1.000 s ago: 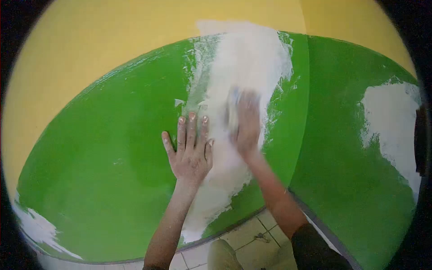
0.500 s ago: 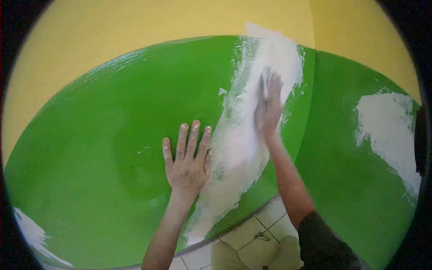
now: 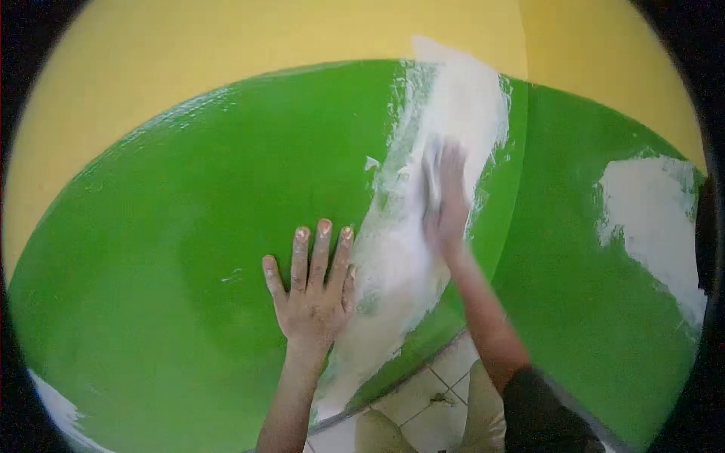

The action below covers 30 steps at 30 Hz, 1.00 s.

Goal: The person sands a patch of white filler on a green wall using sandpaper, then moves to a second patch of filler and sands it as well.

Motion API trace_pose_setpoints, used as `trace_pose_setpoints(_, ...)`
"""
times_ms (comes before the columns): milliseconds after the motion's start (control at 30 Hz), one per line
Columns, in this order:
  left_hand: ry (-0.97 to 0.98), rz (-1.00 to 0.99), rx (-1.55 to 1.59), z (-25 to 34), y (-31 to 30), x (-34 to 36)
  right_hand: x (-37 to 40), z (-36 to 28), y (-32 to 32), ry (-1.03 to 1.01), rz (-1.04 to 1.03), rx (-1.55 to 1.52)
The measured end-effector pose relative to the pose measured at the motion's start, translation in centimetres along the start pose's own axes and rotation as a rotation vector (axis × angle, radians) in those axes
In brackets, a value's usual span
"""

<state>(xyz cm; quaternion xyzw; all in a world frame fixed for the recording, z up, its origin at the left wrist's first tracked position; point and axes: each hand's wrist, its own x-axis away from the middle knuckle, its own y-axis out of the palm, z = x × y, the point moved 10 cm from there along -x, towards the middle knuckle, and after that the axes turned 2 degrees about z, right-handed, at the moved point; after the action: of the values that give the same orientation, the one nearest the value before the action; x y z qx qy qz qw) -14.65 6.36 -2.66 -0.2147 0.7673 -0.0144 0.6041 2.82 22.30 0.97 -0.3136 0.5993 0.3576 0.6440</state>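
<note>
My left hand (image 3: 313,306) lies flat on the green wall (image 3: 226,181), fingers spread and nothing in it. Whitish residue coats its fingertips. Just to its right runs a broad, slanting strip of white filler (image 3: 396,264) with ragged edges. Over the upper middle of that strip, my right hand (image 3: 451,196) is pressed against the wall, blurred by motion. Under its palm and along its left side shows the pale grey edge of a folded piece of sandpaper (image 3: 432,177); most of the sheet is hidden by the hand.
Another white filler patch (image 3: 649,219) covers the green at the right, past a vertical corner line. A further white patch (image 3: 57,404) is at the lower left. Yellow wall (image 3: 264,34) lies above the green. Floor tiles (image 3: 411,400) and my knees show below.
My right hand has slid down and slightly left along the filler strip with the sandpaper. The left hand appears a little lower in view, still flat on the green.
</note>
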Motion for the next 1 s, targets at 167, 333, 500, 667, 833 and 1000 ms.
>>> trace_pose_setpoints(167, -0.025, 0.005, -0.024, 0.0, 0.2, 0.0, -5.4, 1.9, -1.1, 0.131, 0.08, -0.063)
trace_pose_setpoints(333, -0.124, -0.027, -0.033, 0.9, 0.6, 0.1, 14.7, -4.1, 1.5, 0.148, -0.167, -0.234)
trace_pose_setpoints(500, -0.058, -0.036, -0.052, 2.3, 1.3, -0.4, 2.9, 1.1, -0.3, 0.075, -0.014, -0.136)
trace_pose_setpoints(667, -0.034, -0.021, -0.111, 1.8, 0.6, 0.1, -3.7, 1.8, -1.4, 0.05, 0.121, -0.133)
trace_pose_setpoints(833, -0.031, -0.005, -0.149, 2.2, 0.9, 0.0, 11.8, -1.6, 0.1, 0.153, -0.146, -0.191)
trace_pose_setpoints(1000, -0.016, -0.022, -0.204, 2.2, 1.2, 0.1, -1.7, 1.1, -1.0, 0.072, 0.076, -0.186)
